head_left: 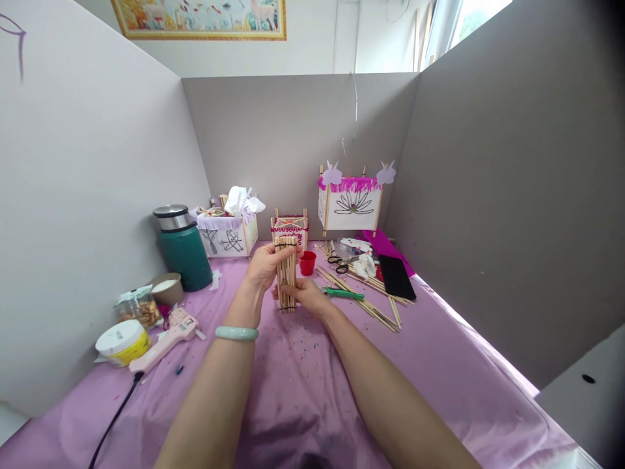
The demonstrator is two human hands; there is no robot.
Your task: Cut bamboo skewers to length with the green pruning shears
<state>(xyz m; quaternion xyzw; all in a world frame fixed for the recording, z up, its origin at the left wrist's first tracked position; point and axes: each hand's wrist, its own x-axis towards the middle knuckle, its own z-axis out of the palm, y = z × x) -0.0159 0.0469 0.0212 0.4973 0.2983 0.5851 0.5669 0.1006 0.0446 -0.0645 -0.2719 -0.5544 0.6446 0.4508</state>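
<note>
Both my hands hold a bundle of wooden sticks [286,270] upright above the middle of the table, with dark bands near its top and bottom. My left hand [266,266] grips the upper part, thumb across the front. Lower down, my right hand [307,294] is closed around the bundle from the right side. A pale green bangle [237,333] sits on my left wrist. Just beyond the bundle stand a small red-trimmed stick-framed box [290,225] and a red cup [307,263]. Green-handled pliers [344,294] lie right of my right hand.
Loose sticks [378,309], scissors [338,264] and a black phone [396,277] lie on the right. A paper lantern [354,207] is at the back. On the left are a green bottle [185,251], a glue gun [166,340] with a cord, and a yellow tub [123,343].
</note>
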